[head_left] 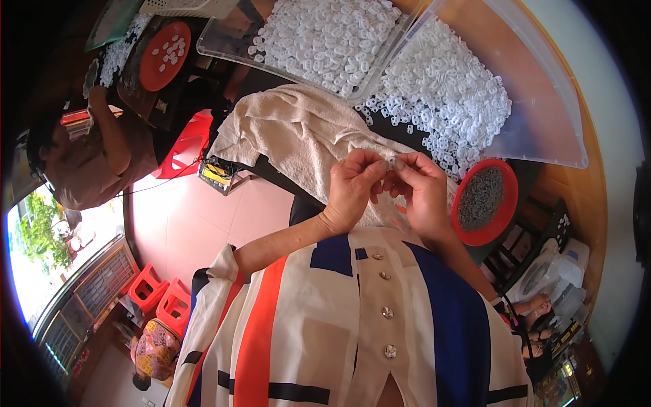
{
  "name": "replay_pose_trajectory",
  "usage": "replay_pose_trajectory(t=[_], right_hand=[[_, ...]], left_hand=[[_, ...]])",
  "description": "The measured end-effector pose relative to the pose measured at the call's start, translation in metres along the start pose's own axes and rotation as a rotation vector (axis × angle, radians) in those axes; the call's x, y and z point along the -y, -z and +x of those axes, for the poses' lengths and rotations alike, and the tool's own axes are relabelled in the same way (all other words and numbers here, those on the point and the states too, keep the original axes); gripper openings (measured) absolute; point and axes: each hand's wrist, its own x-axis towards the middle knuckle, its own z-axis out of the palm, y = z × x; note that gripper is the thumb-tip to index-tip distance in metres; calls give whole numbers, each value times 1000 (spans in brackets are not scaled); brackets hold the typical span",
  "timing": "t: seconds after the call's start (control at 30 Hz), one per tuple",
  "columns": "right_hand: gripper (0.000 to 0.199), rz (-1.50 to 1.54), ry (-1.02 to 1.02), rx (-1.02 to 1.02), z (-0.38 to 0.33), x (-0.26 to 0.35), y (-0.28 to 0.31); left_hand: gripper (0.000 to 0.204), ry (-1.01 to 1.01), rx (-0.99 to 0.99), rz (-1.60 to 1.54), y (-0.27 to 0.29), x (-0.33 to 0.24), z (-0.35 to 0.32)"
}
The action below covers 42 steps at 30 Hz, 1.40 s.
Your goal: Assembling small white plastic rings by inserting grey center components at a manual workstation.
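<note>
My left hand (351,188) and my right hand (423,188) meet in front of my chest, with thumbs and fingers pinched together. Between the fingertips of both is a small white plastic piece (391,161), partly covered by the fingers. A beige towel (291,122) spreads under and beyond the hands. Past it, loose white plastic pieces (441,88) lie heaped on the dark tabletop, some close to my right fingers. Just right of my right hand stands a red bowl (476,239) full of small grey metal-looking parts (480,200).
A clear plastic bin (227,51) heaped with white pieces stands at the back; another clear bin (542,108) tilts at right. At left, a person (102,156) works beside a red dish (152,78). Red stools (175,305) and another person (156,349) are lower left. More people's hands (539,305) show lower right.
</note>
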Motion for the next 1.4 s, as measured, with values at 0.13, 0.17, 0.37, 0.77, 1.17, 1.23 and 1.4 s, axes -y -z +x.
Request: replay_pose_trajectory(t=[0.13,0.17,0.37,0.77,1.17,1.23,1.4], right_hand=[[13,45,-41,31,0,2,4],[13,46,-42,30,0,1,4],[15,-105,31,17,-2,1,3],[17,-254,-21,133,-8,3,-12],[9,-325,170,254,-10,-6,-21],[9,-356,199,251,-10,-7,-21],[9,-356,195,278,-9,-6,-19]], left_hand=[[14,-16,43,-71,0,1,1],[14,-14,33,-58,-1,-1,1],[15,-29,42,-67,-4,-3,1],[45,-72,-46,-23,6,7,22],[63,137,31,-154,-8,-11,13],[62,127,15,-156,-8,-11,14],[58,172,65,-125,-6,-13,13]])
